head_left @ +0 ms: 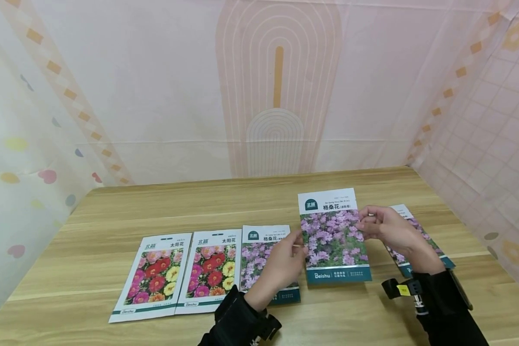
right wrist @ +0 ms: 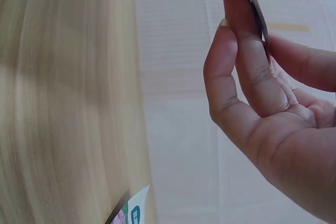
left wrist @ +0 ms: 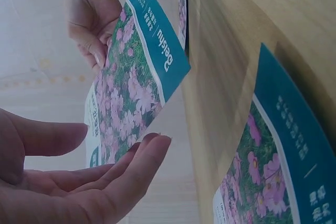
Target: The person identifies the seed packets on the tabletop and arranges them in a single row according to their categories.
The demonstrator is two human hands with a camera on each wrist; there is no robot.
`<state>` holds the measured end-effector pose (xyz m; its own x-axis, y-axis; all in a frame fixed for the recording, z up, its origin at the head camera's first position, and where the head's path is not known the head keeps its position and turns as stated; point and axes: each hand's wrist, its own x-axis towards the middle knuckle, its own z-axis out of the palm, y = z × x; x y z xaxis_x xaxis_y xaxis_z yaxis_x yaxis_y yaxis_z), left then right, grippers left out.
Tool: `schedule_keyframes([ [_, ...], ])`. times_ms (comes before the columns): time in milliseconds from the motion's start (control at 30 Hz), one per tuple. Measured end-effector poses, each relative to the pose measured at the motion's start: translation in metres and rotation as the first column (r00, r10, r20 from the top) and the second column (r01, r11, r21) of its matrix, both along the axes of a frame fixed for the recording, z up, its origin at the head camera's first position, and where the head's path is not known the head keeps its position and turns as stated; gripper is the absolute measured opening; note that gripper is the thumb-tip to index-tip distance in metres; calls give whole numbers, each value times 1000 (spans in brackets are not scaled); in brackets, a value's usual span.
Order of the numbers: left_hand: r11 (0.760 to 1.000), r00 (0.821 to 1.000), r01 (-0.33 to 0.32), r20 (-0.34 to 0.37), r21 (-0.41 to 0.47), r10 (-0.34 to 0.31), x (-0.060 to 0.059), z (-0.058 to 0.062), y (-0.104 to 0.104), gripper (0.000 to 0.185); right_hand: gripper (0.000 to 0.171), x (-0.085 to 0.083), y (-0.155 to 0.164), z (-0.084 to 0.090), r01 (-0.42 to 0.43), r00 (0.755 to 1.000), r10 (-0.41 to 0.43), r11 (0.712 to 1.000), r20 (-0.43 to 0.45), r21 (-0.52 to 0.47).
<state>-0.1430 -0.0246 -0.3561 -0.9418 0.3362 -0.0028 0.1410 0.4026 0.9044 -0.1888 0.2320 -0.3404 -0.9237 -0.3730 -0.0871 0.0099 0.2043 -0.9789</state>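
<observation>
Our right hand [head_left: 391,231] pinches the right edge of a flat, rectangular, purple-flowered packet [head_left: 335,240], right of centre in the frame, above the wood-grained bench [head_left: 333,317]; our left hand [head_left: 281,265], thumb and fingers parted, waits at its left edge — light pressure should avoid creases.

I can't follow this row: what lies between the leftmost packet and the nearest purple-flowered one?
A second multicoloured packet lies there, shown in the head view.

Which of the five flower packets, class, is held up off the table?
The purple-flowered packet whose edge the right hand pinches; the other four packets lie on the table.
</observation>
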Motion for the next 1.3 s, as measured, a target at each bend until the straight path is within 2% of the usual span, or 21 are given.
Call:
schedule_keyframes([
  [233, 1000, 1000, -9, -26, -4, 9, 0, 0, -2, 44, 8, 2, -1, 1, -22, 999, 21, 999, -29, -35],
  [333, 1000, 1000, -6, -24, -4, 6, 0, 1, -2, 44, 9, 2, -2, -1, -8, 1000, 7, 1000, -29, -21],
  [533, 999, 1000, 4, -9, -35, -4, 1, 0, -2, 46, 10, 1, -7, -5, 42, 999, -42, 997, -9, 72],
  [767, 992, 999, 51, -10, -116, -53, 0, -2, -2, 49, 22, 2, -17, -10, 49, 999, -49, 970, -6, 238],
  [967, 991, 997, 83, 19, -109, -81, -2, -6, -2, 45, 32, 2, -20, -15, 32, 999, -37, 967, 18, 251],
  [1067, 991, 996, 83, 53, -108, -77, -2, -8, -2, 50, 38, 2, -20, -18, 24, 999, -34, 967, 34, 252],
  [1300, 983, 994, 94, 67, -154, -85, 0, -8, -1, 60, 39, 1, -21, -23, 6, 998, -22, 958, 53, 287],
])
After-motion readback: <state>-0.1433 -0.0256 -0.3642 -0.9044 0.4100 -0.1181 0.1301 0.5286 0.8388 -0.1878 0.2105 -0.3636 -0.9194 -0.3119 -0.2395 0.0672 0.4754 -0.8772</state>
